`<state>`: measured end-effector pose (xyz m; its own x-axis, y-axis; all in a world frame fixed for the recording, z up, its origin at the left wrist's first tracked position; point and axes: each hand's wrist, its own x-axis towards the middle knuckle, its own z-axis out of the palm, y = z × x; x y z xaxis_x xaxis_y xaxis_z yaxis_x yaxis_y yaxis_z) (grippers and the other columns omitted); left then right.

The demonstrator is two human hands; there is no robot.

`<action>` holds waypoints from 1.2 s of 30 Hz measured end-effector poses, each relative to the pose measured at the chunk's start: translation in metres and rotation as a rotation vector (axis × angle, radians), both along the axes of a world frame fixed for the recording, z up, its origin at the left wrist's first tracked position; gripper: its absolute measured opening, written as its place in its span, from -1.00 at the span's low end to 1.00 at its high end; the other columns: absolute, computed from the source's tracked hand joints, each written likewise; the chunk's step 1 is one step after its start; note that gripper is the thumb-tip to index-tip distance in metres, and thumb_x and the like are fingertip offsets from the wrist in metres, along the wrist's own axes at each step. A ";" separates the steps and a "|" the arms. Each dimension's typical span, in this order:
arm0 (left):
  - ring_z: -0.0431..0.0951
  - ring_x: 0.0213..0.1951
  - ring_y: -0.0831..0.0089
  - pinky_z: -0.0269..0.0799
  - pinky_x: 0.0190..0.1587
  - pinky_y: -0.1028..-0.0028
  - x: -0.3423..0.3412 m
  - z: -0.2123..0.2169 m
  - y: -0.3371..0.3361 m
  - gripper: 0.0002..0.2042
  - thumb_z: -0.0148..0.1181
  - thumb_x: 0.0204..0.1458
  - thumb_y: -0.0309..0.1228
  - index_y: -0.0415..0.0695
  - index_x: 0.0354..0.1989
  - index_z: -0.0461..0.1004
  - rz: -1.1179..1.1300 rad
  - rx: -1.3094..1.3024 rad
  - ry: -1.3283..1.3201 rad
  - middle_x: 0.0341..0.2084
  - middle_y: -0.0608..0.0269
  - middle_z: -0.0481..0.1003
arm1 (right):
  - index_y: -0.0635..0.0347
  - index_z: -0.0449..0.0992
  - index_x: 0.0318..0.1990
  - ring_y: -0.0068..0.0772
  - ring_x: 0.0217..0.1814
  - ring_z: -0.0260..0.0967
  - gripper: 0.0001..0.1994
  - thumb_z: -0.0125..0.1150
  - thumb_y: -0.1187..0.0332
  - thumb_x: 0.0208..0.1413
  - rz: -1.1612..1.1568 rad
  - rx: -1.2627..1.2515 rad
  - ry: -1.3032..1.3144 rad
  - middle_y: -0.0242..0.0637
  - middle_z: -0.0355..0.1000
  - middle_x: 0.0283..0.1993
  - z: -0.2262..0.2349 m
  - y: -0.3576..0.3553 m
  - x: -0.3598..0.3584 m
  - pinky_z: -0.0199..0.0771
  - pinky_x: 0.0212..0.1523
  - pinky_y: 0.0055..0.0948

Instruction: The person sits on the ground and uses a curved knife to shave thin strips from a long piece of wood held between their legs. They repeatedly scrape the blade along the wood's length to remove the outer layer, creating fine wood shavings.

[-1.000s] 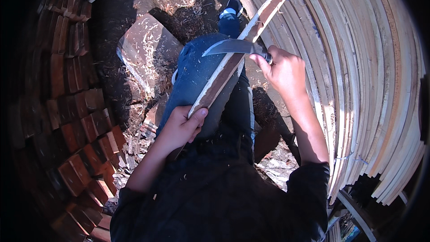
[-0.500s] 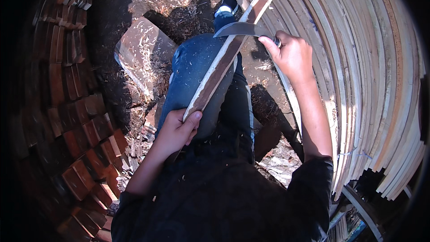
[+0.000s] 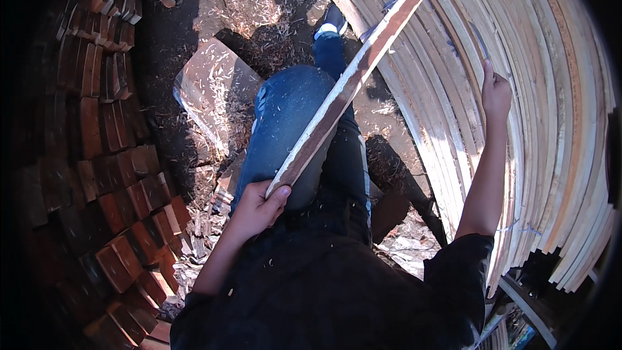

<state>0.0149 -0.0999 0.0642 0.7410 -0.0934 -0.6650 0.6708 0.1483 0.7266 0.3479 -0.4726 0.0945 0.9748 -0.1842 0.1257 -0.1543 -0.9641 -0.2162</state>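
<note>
A long wooden strip (image 3: 350,84), brown on its face and pale along one edge, runs from my lap up toward the top right. My left hand (image 3: 258,210) is closed round its near end, thumb on top. The strip lies slanted across my jeans-covered thigh (image 3: 288,113). Away to the right, my right hand (image 3: 496,93) grips a curved knife (image 3: 479,40). Its blade points away from me and shows almost edge-on, apart from the strip. The handle is mostly hidden in my fist.
Long pale wooden strips (image 3: 538,123), tied in bundles, fill the right side. Short reddish-brown wood blocks (image 3: 123,259) are stacked at the left. A flat slab (image 3: 210,84) strewn with shavings lies on the ground left of my knee.
My right hand has swung the knife off the strip, to the right and farther away. My left hand keeps its hold, and the strip's far end has shifted slightly right.
</note>
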 end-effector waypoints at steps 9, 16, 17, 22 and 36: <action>0.24 -0.77 0.64 0.16 -0.71 0.59 0.003 -0.001 0.007 -0.61 -0.05 0.24 -0.18 -0.19 -0.57 0.30 -0.106 -0.112 -0.006 -0.80 0.39 0.23 | 0.11 0.19 -0.66 -0.73 -0.71 -0.08 -0.51 -0.11 0.05 0.30 -0.075 1.105 0.293 -0.55 0.06 -0.72 -0.135 0.084 -0.195 -0.14 -0.68 -0.60; 0.24 -0.79 0.62 0.18 -0.73 0.57 -0.033 -0.004 0.021 -0.51 -0.14 0.23 0.02 -0.17 -0.56 0.30 -0.126 -0.330 0.095 -0.82 0.37 0.21 | 0.26 0.34 -0.59 -0.32 -0.72 0.22 -0.59 0.23 0.11 0.05 0.572 0.791 0.239 -0.22 0.18 -0.74 -0.075 0.157 -0.233 0.18 -0.65 -0.39; 0.24 -0.79 0.62 0.18 -0.74 0.57 -0.038 -0.004 0.020 -0.49 -0.16 0.22 0.05 -0.16 -0.56 0.29 -0.108 -0.380 0.110 -0.82 0.37 0.21 | 0.24 0.34 -0.60 -0.23 -0.72 0.25 -0.59 0.26 0.09 0.03 0.622 0.693 0.218 -0.22 0.21 -0.73 -0.065 0.159 -0.227 0.22 -0.65 -0.37; 0.21 -0.83 0.60 0.17 -0.75 0.55 -0.037 -0.016 0.015 -0.45 -0.17 0.21 0.09 -0.18 -0.58 0.29 -0.099 -0.418 0.036 -0.85 0.37 0.19 | 0.13 0.26 -0.68 -0.21 -0.73 0.28 -0.50 0.34 -0.06 -0.11 0.723 0.322 0.036 -0.29 0.21 -0.75 -0.046 0.150 -0.207 0.27 -0.70 -0.33; 0.22 -0.83 0.60 0.18 -0.77 0.56 -0.040 -0.018 0.012 -0.48 -0.16 0.23 0.02 -0.18 -0.59 0.29 -0.059 -0.377 0.023 -0.84 0.36 0.21 | 0.24 0.43 -0.59 -0.01 -0.63 0.39 -0.46 0.20 -0.15 0.00 0.480 0.033 -0.228 -0.12 0.32 -0.74 -0.052 0.120 -0.136 0.33 -0.57 -0.16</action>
<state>-0.0249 -0.0876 0.0464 0.7124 -0.3766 -0.5921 0.7016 0.3631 0.6131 0.2121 -0.3526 0.0422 0.8990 0.2690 0.3456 0.3573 -0.9068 -0.2237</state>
